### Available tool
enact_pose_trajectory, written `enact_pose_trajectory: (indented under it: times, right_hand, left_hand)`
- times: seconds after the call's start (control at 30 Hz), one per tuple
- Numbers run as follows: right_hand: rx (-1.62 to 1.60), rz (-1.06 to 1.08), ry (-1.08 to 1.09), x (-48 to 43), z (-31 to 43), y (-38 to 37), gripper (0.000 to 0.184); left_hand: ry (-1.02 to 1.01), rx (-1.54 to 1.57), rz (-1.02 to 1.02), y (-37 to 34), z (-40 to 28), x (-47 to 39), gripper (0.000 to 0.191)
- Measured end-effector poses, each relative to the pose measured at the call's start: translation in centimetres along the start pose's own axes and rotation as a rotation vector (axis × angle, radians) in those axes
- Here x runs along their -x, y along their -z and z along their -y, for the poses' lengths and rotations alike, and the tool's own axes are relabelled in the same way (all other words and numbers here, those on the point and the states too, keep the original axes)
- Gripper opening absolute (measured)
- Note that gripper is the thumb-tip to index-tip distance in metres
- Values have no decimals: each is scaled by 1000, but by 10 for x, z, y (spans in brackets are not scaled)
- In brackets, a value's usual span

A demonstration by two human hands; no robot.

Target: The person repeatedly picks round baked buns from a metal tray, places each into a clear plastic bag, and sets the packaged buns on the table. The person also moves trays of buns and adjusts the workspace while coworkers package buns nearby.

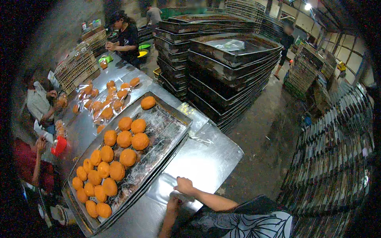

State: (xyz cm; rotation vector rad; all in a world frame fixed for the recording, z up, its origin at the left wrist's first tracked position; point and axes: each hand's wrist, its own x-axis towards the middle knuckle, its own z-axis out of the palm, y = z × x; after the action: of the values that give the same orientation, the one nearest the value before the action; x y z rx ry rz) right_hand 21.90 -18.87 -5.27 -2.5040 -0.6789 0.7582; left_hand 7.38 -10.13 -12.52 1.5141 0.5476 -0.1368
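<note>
My right hand (186, 186) is curled over the bare metal tabletop near its front edge. Its fingers pinch what looks like a thin clear plastic bag (162, 186), lying flat and hard to make out against the glare. Just below, my left hand (173, 203) is close to the same bag, but blur hides its grip. To the left of both hands lies a worn metal baking tray (159, 142), stacked on at least one other. Round orange-brown buns (117, 171) crowd its left side, and a single bun (148, 102) sits at its far end.
Bagged buns (107, 101) lie on the metal table (208, 151) beyond the tray. Tall stacks of deep trays (232, 68) stand past the table. More racked trays (333, 154) line the right. Other people work across the table, near a red plastic container (59, 146).
</note>
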Motion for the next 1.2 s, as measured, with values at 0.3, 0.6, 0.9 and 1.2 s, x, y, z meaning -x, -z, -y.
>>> enact_pose_trajectory:
  times: [0.3,0.6,0.9,1.2]
  right_hand:
    - [-18,-682,319,49,-25,29,47]
    - [-428,144,527,116,-8,3,32]
    - [-106,191,231,105,-8,9,31]
    - [-1016,531,-178,63,11,63,31]
  left_hand:
    - [-703,-733,-198,-1,-41,6,29]
    - [-446,-256,-289,14,-74,22,17]
    - [-16,-47,-1,11,-83,41,25]
    - [-489,-232,-417,-29,-138,29,17]
